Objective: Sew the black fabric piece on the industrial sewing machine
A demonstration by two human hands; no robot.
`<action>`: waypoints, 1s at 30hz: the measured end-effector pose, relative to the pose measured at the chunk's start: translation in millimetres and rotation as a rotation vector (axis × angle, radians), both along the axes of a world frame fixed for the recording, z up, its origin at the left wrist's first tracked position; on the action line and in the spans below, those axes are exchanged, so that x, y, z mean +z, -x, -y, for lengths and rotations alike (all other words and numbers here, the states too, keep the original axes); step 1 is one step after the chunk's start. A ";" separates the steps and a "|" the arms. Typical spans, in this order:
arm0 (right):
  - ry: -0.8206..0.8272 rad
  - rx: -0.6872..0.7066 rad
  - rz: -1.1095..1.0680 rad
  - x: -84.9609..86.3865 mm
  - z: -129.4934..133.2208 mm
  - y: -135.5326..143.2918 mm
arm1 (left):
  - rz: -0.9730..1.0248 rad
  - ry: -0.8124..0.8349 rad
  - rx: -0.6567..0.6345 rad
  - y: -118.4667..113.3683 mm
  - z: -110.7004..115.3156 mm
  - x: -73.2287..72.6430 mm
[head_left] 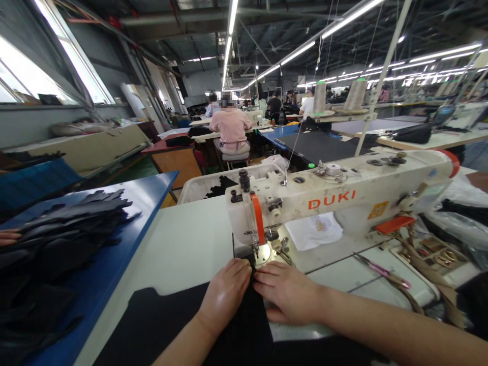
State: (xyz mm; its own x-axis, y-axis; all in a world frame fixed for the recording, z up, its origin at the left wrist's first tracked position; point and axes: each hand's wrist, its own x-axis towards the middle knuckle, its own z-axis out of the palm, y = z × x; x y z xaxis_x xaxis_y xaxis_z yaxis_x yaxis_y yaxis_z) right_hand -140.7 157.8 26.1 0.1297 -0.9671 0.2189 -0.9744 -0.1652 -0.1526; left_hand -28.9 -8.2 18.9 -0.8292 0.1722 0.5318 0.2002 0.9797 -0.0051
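Black fabric [171, 310] lies across the pale sewing table and runs up under the head of a white sewing machine [290, 198]. My left hand [226, 290] is closed on the fabric just before the needle area, its fingers bent and pressed together. Beside it, my right hand [284, 292] lies with fingers stretched out on the fabric's right edge, thumb apart. Both hands' fingertips are close to the bright needle plate [263, 253]. The needle tip itself is too small to make out.
Stacked black pieces [68, 229] cover a blue table [148, 203] at left, with another person's fingers [8, 237] at its edge. Thread snips [383, 272] and a parts tray [438, 259] lie at right. Behind the machine stands a white bin [190, 190]. A person in pink [231, 124] sits ahead.
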 end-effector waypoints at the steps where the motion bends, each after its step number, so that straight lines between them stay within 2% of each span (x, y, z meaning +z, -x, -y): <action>1: 0.003 0.000 0.004 -0.1 0.0 0.1 | 0.002 0.003 0.005 -0.1 0.0 -0.2; 30: 0.021 -0.063 0.063 4.5 6.2 0.9 | 0.039 -0.031 0.016 -1.9 -2.8 3.9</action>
